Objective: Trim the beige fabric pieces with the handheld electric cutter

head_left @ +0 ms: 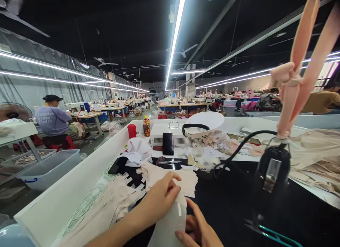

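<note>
My left hand (164, 196) curls over beige cloth (182, 199), grip unclear; right hand (203, 227) holds white form (170, 225) by edge. I judge cloth being aligned; next move wants form steady.

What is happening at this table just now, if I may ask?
The left hand and right hand are both on a pale, glossy piece over the black work surface. The left is on its upper part, near a patch of beige fabric, and the right is at its right edge. Beige cloth pieces lie just beyond the hands. A teal-handled tool lies off to the right, and a phone stands upright in front of a white box.
</note>
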`<state>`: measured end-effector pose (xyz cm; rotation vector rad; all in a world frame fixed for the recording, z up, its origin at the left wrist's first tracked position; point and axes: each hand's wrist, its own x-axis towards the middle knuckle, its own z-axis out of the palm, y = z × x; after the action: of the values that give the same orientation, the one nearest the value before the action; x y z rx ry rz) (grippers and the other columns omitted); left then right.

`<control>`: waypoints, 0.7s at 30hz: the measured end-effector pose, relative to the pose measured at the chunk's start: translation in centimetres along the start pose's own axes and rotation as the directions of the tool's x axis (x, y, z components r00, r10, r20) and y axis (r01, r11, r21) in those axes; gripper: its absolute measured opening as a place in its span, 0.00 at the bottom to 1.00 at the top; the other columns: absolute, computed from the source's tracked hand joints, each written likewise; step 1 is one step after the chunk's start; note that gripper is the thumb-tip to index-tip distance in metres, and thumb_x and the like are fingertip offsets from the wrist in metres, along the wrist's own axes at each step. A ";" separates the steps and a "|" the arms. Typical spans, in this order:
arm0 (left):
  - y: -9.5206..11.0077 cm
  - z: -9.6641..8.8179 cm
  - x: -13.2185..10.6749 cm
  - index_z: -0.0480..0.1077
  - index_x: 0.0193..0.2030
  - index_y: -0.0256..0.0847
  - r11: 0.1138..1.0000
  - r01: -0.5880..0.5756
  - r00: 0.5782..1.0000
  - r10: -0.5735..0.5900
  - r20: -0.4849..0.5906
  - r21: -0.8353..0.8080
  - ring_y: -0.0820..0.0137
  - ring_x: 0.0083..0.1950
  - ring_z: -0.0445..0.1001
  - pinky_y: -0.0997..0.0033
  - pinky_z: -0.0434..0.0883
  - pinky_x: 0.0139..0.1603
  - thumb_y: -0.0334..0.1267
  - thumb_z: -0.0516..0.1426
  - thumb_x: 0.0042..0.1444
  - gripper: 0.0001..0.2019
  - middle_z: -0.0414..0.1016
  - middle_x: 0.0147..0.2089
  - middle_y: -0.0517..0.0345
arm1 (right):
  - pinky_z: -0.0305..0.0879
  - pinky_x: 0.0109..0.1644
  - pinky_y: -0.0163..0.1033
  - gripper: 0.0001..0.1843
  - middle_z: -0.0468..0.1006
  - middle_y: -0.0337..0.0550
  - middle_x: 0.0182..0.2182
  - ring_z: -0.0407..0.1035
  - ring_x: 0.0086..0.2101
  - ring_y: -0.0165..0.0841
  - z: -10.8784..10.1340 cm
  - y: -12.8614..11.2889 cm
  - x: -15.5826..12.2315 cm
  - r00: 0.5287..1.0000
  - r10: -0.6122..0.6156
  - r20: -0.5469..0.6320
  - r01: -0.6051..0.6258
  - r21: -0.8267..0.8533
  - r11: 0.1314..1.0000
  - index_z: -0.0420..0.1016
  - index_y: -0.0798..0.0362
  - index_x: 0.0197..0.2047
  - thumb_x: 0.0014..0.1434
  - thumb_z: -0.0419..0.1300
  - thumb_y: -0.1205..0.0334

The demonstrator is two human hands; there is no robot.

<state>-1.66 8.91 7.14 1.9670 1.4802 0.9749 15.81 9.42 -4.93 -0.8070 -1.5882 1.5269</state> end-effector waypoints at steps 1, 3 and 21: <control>0.0 -0.6 0.7 0.68 0.56 0.42 1.000 0.003 1.000 -0.003 -0.026 -0.027 0.71 0.30 0.66 0.72 0.60 0.33 0.40 0.51 0.69 0.13 0.64 0.28 0.68 | 0.75 0.42 0.43 0.55 0.86 0.49 0.39 0.81 0.39 0.46 0.8 0.2 1.0 1.000 0.004 0.005 -0.004 0.061 0.998 0.54 0.52 0.75 0.53 0.68 0.35; -0.5 -2.1 2.1 0.69 0.57 0.41 0.998 0.007 0.996 -0.013 -0.090 -0.065 0.71 0.31 0.66 0.73 0.61 0.33 0.41 0.52 0.67 0.15 0.65 0.30 0.66 | 0.75 0.44 0.45 0.53 0.85 0.48 0.37 0.81 0.39 0.47 1.6 0.0 2.9 1.000 -0.001 -0.012 0.002 0.092 0.996 0.59 0.53 0.72 0.53 0.67 0.33; -9.9 -4.1 4.2 0.70 0.59 0.38 0.930 0.349 0.911 -0.365 -0.193 -0.114 0.74 0.32 0.74 0.73 0.75 0.31 0.45 0.60 0.73 0.15 0.75 0.44 0.57 | 0.70 0.48 0.47 0.25 0.84 0.50 0.42 0.79 0.46 0.48 -7.6 -3.6 13.6 0.897 -0.262 -0.356 0.010 -0.576 0.817 0.74 0.52 0.57 0.62 0.55 0.47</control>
<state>-10.16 15.69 3.42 1.4984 1.8109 1.0786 15.83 24.71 -0.14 -1.2174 -1.7243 0.6879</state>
